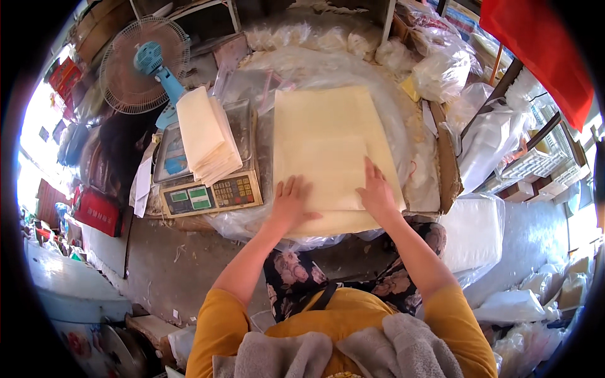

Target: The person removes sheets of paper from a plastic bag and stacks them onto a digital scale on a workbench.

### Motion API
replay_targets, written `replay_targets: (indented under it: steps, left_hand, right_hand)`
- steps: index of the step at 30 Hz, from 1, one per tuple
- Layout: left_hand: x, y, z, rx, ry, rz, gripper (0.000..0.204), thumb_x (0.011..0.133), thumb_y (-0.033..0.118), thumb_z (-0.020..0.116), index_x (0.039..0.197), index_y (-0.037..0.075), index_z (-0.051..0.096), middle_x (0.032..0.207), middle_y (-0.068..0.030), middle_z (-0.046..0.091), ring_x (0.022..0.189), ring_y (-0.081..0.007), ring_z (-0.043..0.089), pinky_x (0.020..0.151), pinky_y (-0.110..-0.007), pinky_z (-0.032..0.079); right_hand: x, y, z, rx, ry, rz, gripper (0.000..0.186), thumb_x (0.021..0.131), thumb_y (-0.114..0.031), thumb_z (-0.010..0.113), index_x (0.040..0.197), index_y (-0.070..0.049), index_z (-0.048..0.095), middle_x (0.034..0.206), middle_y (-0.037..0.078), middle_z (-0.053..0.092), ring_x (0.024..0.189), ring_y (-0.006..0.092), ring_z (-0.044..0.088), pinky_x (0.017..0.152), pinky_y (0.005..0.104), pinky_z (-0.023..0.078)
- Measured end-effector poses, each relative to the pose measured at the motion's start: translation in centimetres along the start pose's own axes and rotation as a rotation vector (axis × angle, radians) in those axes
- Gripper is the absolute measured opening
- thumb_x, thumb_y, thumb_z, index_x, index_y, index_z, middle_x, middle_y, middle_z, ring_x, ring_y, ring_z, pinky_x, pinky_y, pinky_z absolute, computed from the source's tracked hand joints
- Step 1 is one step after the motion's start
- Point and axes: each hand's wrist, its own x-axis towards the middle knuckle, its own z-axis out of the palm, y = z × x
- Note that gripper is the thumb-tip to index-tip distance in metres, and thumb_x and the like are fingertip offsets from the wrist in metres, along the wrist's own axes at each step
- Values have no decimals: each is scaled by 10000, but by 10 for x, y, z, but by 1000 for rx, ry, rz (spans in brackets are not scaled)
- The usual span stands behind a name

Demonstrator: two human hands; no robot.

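A large cream-coloured sheet [328,142], apparently with others under it, lies flat in front of me on plastic film. On its near left part rests my left hand [290,205], palm down, fingers apart and slightly blurred. My right hand [379,195] lies flat near the right edge, fingers stretched out and thumb spread to the left. Neither hand grips anything. To the left, a folded bundle of similar cream sheets [205,135] sits on the pan of a digital scale [236,191] with a keypad and green displays.
A blue fan [149,58] stands behind the scale. Clear plastic bags [446,74] crowd the back right, beside a cardboard edge [449,160]. A plastic-wrapped white block [472,233] is right of the table. A red cloth [542,53] hangs at upper right.
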Motion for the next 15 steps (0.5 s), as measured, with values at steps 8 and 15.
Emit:
replay_targets:
  steps: [8, 15]
  left_hand:
    - [8, -51, -16, -177, -94, 133, 589, 678, 340, 778, 1164, 70, 583, 1134, -126, 629, 1112, -284, 565, 1103, -440, 261]
    - [13, -25, -40, -1029, 51, -538, 409, 756, 283, 735, 1052, 28, 616, 869, -128, 676, 847, -299, 653, 767, -441, 504]
  right_hand:
    - [4, 29, -28, -424, -323, -582, 923, 694, -459, 759, 1444, -120, 340, 1473, 165, 349, 1390, 356, 267, 1137, 438, 227]
    - [6, 78, -24, 418, -307, -73, 566, 812, -476, 671, 1136, -18, 600, 1009, 135, 676, 924, 243, 638, 839, 369, 480]
